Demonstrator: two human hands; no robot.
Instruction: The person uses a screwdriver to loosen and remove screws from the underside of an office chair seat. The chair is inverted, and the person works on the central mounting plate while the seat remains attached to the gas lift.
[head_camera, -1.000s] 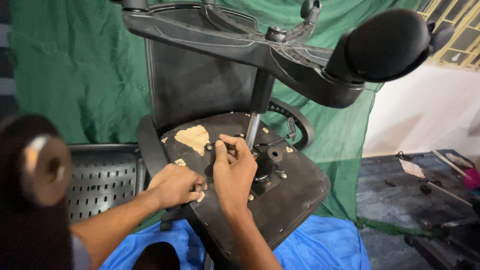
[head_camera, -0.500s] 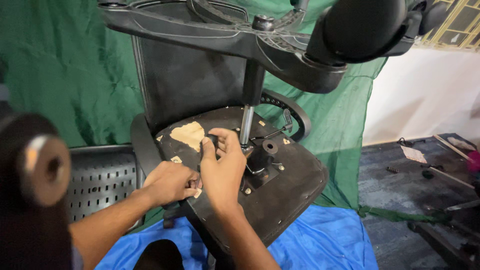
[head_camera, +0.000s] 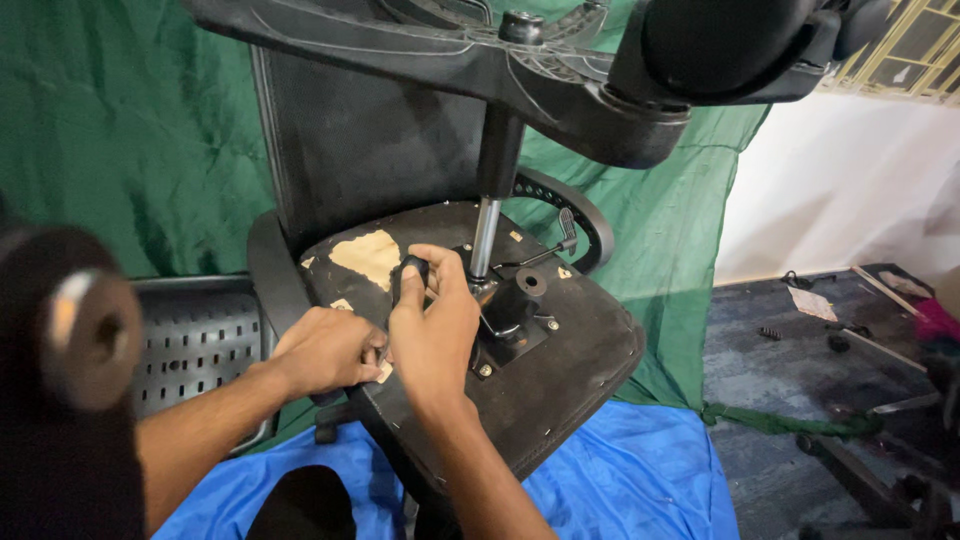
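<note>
**Upturned chair seat: tool grip at the mechanism plate**

A short black tool handle (head_camera: 410, 272) is gripped in the closed right hand (head_camera: 435, 325), fingers wrapped round it, thumb on top. The handle stands over the worn black underside of the chair seat (head_camera: 570, 370), just left of the black metal mechanism plate (head_camera: 510, 325). What the tool's tip meets is hidden by the hand. The left hand (head_camera: 325, 350) is pressed against the near edge of the seat, fingers curled; whether anything small is pinched in it cannot be told.

Risks, as judged:
- A slip of the tool is possible if its tip is poorly seated; the left-hand knuckles lie just beside the line of force.
- The seat is tilted and appears held only by the left hand; a hard push could rock it.
- The torn tan patch of exposed backing (head_camera: 368, 255) suggests weak material; a fastener there could pull out.

Surroundings and obstructions:
- The chrome gas-lift column (head_camera: 484, 235) rises touching the plate, close to the right hand; swing room is limited.
- The black star base arm (head_camera: 450, 60) and a black caster wheel (head_camera: 720, 40) hang overhead.
- A thin black adjustment lever (head_camera: 545, 250) projects to the right.
- A perforated black plastic panel (head_camera: 195, 340) lies left; a blue tarpaulin (head_camera: 640, 470) below; a green cloth backdrop (head_camera: 120, 130) behind.
- Loose parts are scattered on the dark floor (head_camera: 790, 400), well apart.
</note>
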